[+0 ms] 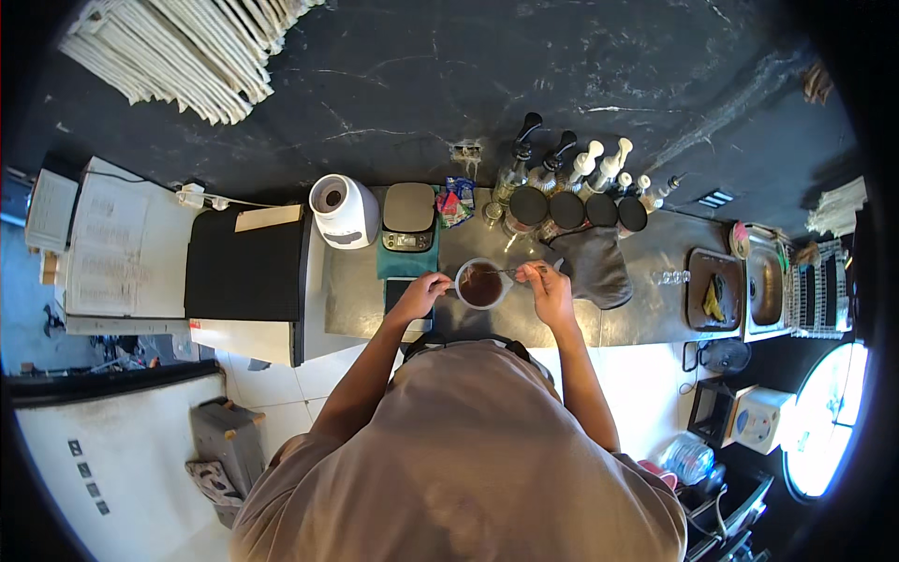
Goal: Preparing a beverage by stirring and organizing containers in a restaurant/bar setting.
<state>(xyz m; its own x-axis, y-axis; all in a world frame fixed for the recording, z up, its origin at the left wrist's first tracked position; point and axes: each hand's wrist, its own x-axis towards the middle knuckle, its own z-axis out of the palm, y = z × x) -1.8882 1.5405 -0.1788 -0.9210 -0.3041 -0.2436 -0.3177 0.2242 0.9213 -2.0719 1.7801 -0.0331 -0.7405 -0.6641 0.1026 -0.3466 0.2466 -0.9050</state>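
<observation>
A pale cup (480, 308) with reddish-brown liquid inside stands on the metal counter in front of me. My left hand (419, 298) is closed at the cup's left side, its fingers pinching the edge or handle there. Between the fingers of my right hand (548, 292) is a thin metal spoon (508, 272), its shaft slanting over the right rim and down to the liquid. The spoon's lower end is hard to make out. Just behind the cup are a digital scale (409, 208) on a teal cloth (393, 266) and colourful packets (456, 202).
Dark-lidded jars (528, 206) and pump bottles (512, 178) line the wall behind. A grey cloth (599, 269) lies to the right, before the sink (766, 286). On the left are a white appliance (344, 212) and a black-topped box (242, 267).
</observation>
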